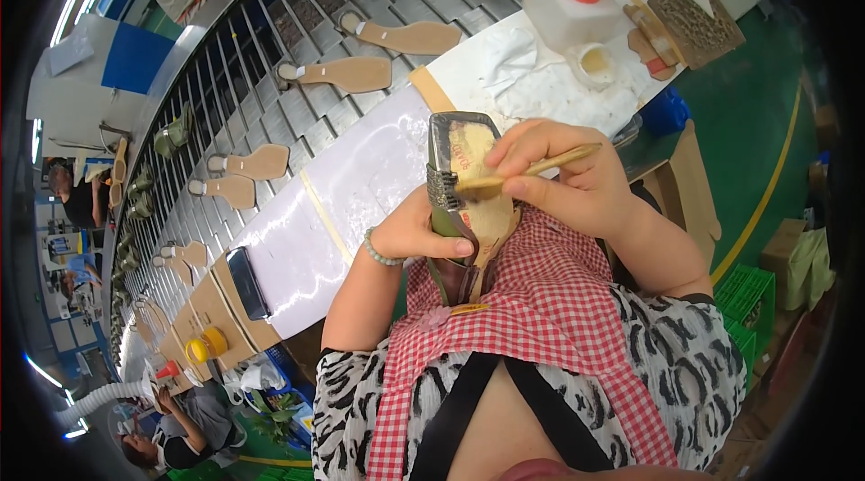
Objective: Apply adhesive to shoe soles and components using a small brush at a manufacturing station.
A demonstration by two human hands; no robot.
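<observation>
In front of my apron, my left hand (411,231) grips a green shoe upper stretched on a shoe last (491,222), its underside turned up, the thumb pressed on the near side. The underside is pale yellow with red print, and a dark border runs round the far end. My right hand (577,182) is closed on a thin wooden-handled brush (551,162). The brush's working end touches the left edge of the underside, by a dark textured patch; its bristles are hard to tell from that patch.
Beyond the white work board (369,152) runs a slatted metal conveyor (261,112) carrying tan soles (347,74). A white bottle with a red cap (569,4) and an open glue pot (595,63) stand at upper right. A phone (247,283) and yellow tape (209,344) lie left.
</observation>
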